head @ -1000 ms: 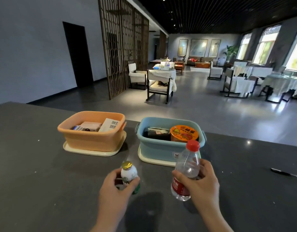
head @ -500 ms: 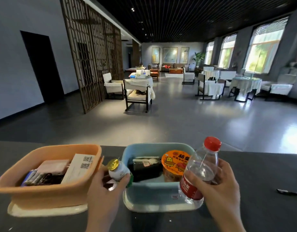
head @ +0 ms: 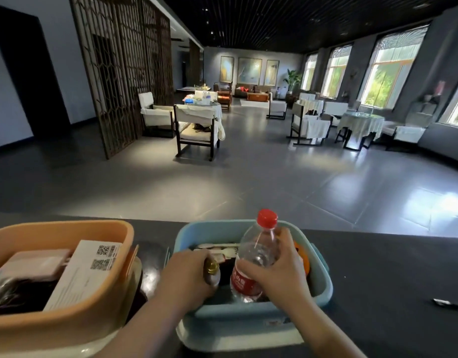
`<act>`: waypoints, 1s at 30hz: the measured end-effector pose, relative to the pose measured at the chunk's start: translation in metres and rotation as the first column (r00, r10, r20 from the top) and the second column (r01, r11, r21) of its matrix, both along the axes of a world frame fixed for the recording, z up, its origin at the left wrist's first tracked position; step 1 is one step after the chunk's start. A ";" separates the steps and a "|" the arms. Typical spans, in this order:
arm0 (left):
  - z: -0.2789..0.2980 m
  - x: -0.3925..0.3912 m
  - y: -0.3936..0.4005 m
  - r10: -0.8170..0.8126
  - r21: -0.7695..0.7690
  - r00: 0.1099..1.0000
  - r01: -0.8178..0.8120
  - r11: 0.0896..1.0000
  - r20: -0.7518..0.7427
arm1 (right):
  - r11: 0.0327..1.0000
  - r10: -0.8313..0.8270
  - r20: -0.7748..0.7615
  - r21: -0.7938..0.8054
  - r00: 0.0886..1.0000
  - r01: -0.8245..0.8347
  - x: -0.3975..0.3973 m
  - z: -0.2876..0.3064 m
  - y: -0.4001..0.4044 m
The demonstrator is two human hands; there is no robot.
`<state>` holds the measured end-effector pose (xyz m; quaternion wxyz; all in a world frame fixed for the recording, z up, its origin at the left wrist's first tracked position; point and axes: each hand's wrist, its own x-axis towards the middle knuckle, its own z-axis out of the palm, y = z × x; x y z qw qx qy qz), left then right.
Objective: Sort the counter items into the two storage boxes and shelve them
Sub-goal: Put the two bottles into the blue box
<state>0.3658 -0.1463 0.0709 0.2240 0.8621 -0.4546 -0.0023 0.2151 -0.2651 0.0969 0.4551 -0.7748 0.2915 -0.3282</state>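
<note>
Two storage boxes stand side by side on the dark counter (head: 377,267). The orange box (head: 67,324) on the left holds a white carton with QR codes (head: 88,270) and a pink flat case. Over the inside of the blue box (head: 323,285), my left hand (head: 186,275) grips a small gold-capped bottle (head: 212,271), mostly hidden by my fingers. My right hand (head: 277,275) grips a clear water bottle (head: 256,257) with a red cap and red label, its base down inside the blue box. An orange cup lid (head: 301,257) peeks out behind that hand.
A dark pen-like object (head: 450,303) lies on the counter at the right edge. Beyond the counter's far edge lies a grey floor with chairs, covered tables and a wooden lattice screen.
Both hands have moved forward from above the counter into the blue box, carrying the small bottle and the water bottle down into it. The view has closed in on the boxes.
</note>
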 end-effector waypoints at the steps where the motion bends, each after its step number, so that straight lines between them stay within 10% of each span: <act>1: -0.001 0.000 -0.001 0.004 0.018 0.999 -0.005 1.000 0.045 | 0.999 0.032 -0.059 -0.031 0.998 -0.034 0.008 -0.003 0.001; 10: -0.009 0.001 -0.013 0.053 0.278 0.981 -0.105 0.955 0.188 | 0.929 -0.017 -0.442 -0.339 0.897 -0.150 0.032 -0.026 0.000; 30: -0.003 0.013 -0.019 -0.008 0.263 0.961 -0.069 0.962 0.278 | 0.938 -0.021 -0.318 -0.336 0.948 -0.091 0.029 -0.029 -0.002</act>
